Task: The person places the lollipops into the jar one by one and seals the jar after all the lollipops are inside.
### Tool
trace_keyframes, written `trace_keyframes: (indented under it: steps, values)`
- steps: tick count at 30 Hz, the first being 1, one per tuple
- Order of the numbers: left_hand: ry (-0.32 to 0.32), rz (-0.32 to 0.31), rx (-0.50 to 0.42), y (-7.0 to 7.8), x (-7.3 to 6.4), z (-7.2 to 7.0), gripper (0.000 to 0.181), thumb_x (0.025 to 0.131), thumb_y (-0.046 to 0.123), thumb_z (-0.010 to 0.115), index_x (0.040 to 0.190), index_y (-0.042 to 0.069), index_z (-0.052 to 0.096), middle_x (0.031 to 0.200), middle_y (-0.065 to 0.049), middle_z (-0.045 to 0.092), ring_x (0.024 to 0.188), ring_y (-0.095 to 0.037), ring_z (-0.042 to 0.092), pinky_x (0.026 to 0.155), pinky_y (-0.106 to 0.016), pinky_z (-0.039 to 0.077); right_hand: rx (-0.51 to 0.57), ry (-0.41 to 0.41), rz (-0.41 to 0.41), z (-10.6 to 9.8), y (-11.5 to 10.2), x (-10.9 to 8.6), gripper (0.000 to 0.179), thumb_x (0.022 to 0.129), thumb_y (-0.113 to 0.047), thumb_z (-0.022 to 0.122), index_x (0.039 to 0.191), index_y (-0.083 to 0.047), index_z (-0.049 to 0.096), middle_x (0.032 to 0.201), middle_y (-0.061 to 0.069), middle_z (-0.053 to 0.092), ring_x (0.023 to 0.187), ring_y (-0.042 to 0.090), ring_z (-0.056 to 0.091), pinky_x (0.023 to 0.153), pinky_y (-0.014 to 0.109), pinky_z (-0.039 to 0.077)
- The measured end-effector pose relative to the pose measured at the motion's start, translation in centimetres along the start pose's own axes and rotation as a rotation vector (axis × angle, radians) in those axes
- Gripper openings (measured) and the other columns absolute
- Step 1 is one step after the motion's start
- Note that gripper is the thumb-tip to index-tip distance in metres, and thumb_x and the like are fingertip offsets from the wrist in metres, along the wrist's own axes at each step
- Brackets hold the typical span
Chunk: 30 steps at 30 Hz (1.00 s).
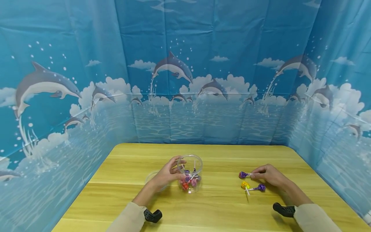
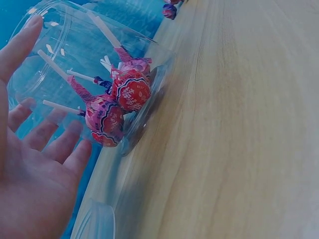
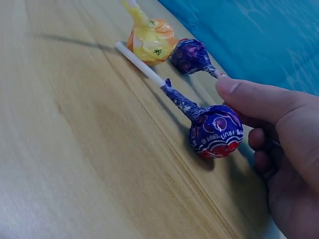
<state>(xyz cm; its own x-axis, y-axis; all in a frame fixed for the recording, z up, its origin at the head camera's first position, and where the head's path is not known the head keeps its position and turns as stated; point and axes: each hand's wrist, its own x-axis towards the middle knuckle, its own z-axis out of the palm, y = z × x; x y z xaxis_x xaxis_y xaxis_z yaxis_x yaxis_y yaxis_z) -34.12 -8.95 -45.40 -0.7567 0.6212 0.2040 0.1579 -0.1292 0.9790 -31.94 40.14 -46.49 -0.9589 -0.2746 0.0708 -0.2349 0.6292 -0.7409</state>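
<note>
My left hand (image 1: 167, 175) holds a clear round plastic jar (image 1: 198, 167) from its left side, thumb on the near side and fingers round the far side. Inside the jar lie several wrapped lollipops (image 2: 132, 90), red, pink and purple, their white sticks pointing up at angles. My right hand (image 1: 271, 176) pinches the stick of a purple lollipop (image 1: 242, 175) between thumb and fingers, low over the table. Nearer to me, a yellow lollipop (image 1: 245, 185) and another purple lollipop (image 3: 217, 132) lie on the tabletop with their sticks crossing.
A clear round lid (image 2: 106, 221) lies on the table beside the jar, partly hidden behind my left hand. The yellow wood-grain table (image 1: 214, 209) ends at a blue dolphin-print curtain (image 1: 214, 122) at the back and sides.
</note>
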Motion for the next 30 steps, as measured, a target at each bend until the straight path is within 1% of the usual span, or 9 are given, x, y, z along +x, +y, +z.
trace_keyframes:
  steps: [7, 11, 17, 20, 25, 30]
  values:
    - [-0.004, 0.006, 0.009, -0.3, 0.1, -0.1, 0.077, 0.099, 0.002, 0.068, 0.162, 0.008, 0.024, 0.16, -0.03, 0.027, 0.15, -0.046, 0.025, 0.108, -0.04, 0.047, -0.052, 0.067, 0.049, -0.1, -0.2, -0.1, 0.029, 0.099, -0.03, 0.073, 0.11, -0.004, 0.081, 0.112, 0.013, 0.073, 0.105, 0.029, 0.066, 0.089, 0.046, 0.054]
    - [-0.003, 0.011, 0.019, -0.5, 0.1, -0.2, 0.076, 0.099, 0.001, 0.068, 0.162, 0.009, 0.025, 0.16, -0.03, 0.027, 0.15, -0.046, 0.026, 0.108, -0.041, 0.047, -0.058, 0.081, 0.051, -0.1, -0.5, 0.0, 0.032, 0.099, -0.033, 0.073, 0.112, -0.005, 0.08, 0.115, 0.014, 0.073, 0.108, 0.03, 0.065, 0.088, 0.044, 0.054]
    - [0.011, 0.0, 0.003, -0.4, 0.2, -0.2, 0.076, 0.098, 0.001, 0.069, 0.161, 0.011, 0.027, 0.16, -0.029, 0.028, 0.15, -0.044, 0.026, 0.108, -0.041, 0.047, 0.004, 0.103, 0.043, -0.4, -1.3, 0.2, 0.035, 0.1, -0.031, 0.072, 0.117, -0.001, 0.078, 0.117, 0.015, 0.072, 0.112, 0.032, 0.064, 0.088, 0.04, 0.054]
    - [0.01, -0.003, 0.006, -0.4, 0.2, -0.2, 0.076, 0.098, 0.001, 0.069, 0.161, 0.01, 0.027, 0.16, -0.029, 0.028, 0.15, -0.044, 0.026, 0.109, -0.041, 0.046, 0.031, 0.103, 0.051, -0.4, -1.8, 0.3, 0.037, 0.101, -0.031, 0.071, 0.119, 0.0, 0.077, 0.118, 0.016, 0.072, 0.111, 0.032, 0.065, 0.088, 0.041, 0.055]
    - [0.006, -0.002, 0.008, -0.3, 0.1, -0.2, 0.077, 0.099, 0.001, 0.069, 0.161, 0.008, 0.025, 0.161, -0.029, 0.027, 0.15, -0.044, 0.025, 0.109, -0.041, 0.046, 0.059, 0.107, 0.037, -0.2, -2.8, 0.7, 0.04, 0.101, -0.033, 0.071, 0.12, 0.002, 0.075, 0.121, 0.019, 0.07, 0.11, 0.033, 0.066, 0.087, 0.046, 0.057]
    - [-0.003, -0.002, 0.002, -0.4, 0.1, -0.4, 0.076, 0.1, 0.001, 0.067, 0.162, 0.008, 0.025, 0.161, -0.029, 0.027, 0.151, -0.044, 0.023, 0.108, -0.04, 0.047, 0.095, 0.115, 0.013, 0.1, -3.7, 1.4, 0.037, 0.101, -0.029, 0.071, 0.119, 0.003, 0.075, 0.119, 0.018, 0.071, 0.106, 0.03, 0.067, 0.084, 0.044, 0.057]
